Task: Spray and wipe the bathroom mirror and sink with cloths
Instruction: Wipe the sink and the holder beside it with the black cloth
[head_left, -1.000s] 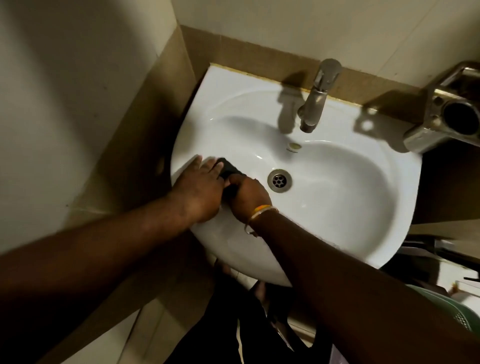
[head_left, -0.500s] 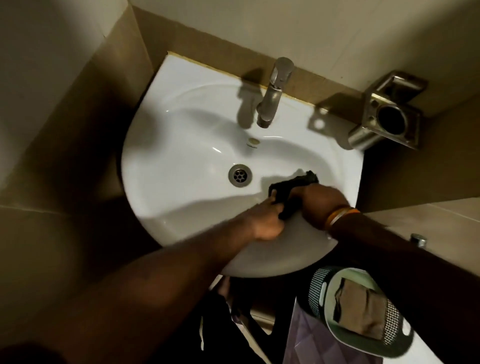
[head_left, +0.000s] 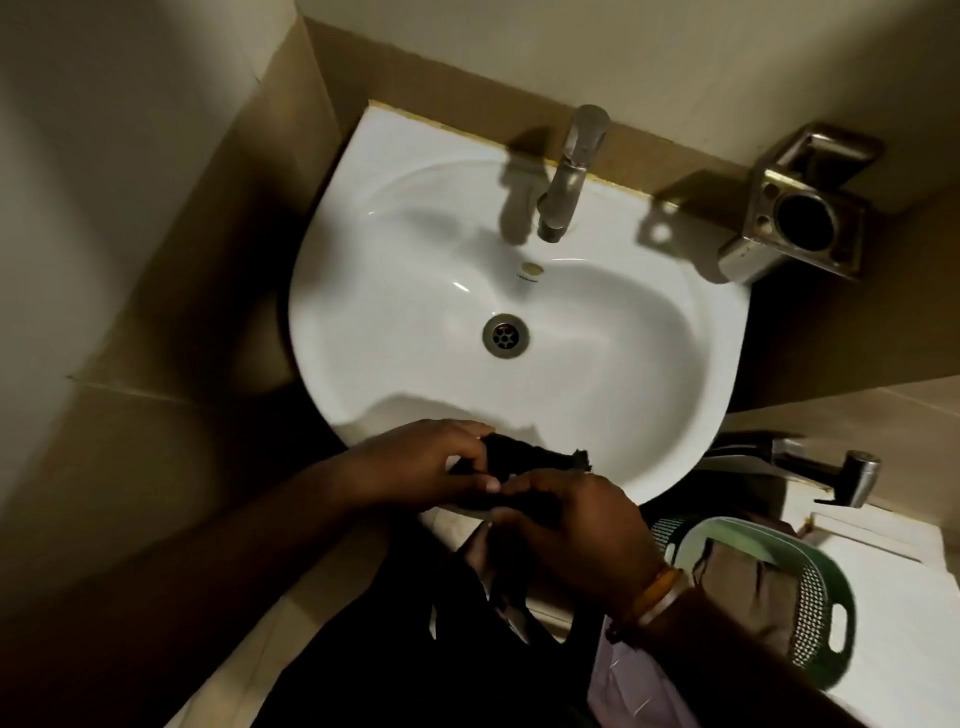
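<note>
A white wall-hung sink (head_left: 415, 249) fills the middle of the view, with a metal tap (head_left: 569, 174) at its back and a round drain (head_left: 505, 335) in the bowl. At the sink's near rim both hands grip a small dark cloth (head_left: 524, 457). My left hand (head_left: 431, 465) pinches its left end. My right hand (head_left: 576, 535), with an orange band on the wrist, holds its right part just off the front edge. No mirror or spray bottle is in view.
A steel holder (head_left: 795, 218) is fixed to the wall right of the sink. A green perforated basket (head_left: 810, 587) sits low at the right on a white surface, with a metal hand sprayer (head_left: 852, 475) above it. Beige tiled walls close in left and behind.
Both hands with the cloth have moved from the bowl's left side, across to its right, then back to the front rim. The cloth is now lifted off the bowl.
</note>
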